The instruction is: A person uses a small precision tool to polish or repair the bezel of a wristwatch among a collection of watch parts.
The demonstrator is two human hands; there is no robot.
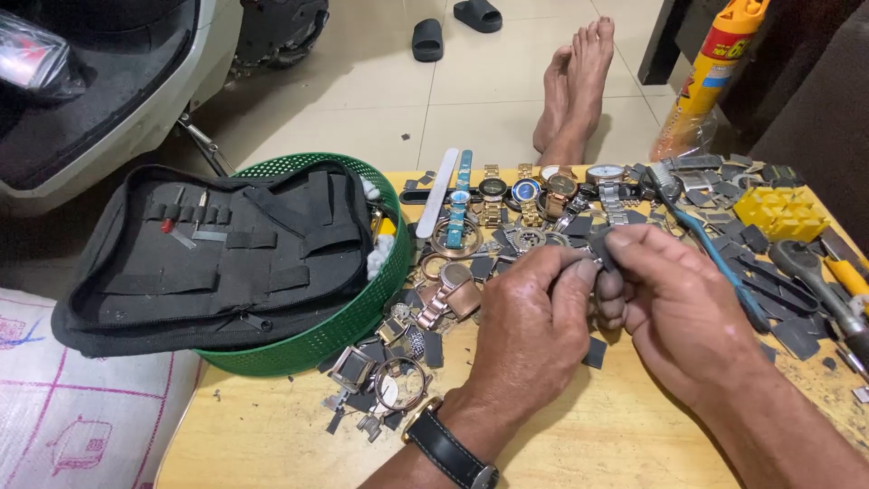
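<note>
Nearest the camera, the left hand [529, 326] with a dark-strapped wristwatch [450, 448] on its wrist meets the right hand [674, 312] over the wooden surface [579, 435]. Both hands are curled narrow, and together they pinch a small dark watch part [602, 249] between thumbs and fingertips, held just above the surface, to the right of the green basket [339, 330]. That basket stands at the surface's left edge, and an open black tool case [217, 254] lies across its top. Between the basket and the left hand lie a rose-gold watch [450, 294], loose watch rings [398, 382] and dark scraps. Beyond the hands, further from the basket, a row of watches [525, 190] lies side by side near the far edge. Far to the right of the basket sit a yellow block holder [780, 213] and a blue-handled tool [715, 254]. Past the far edge, bare feet [575, 86] rest on the tiled floor [380, 100].
</note>
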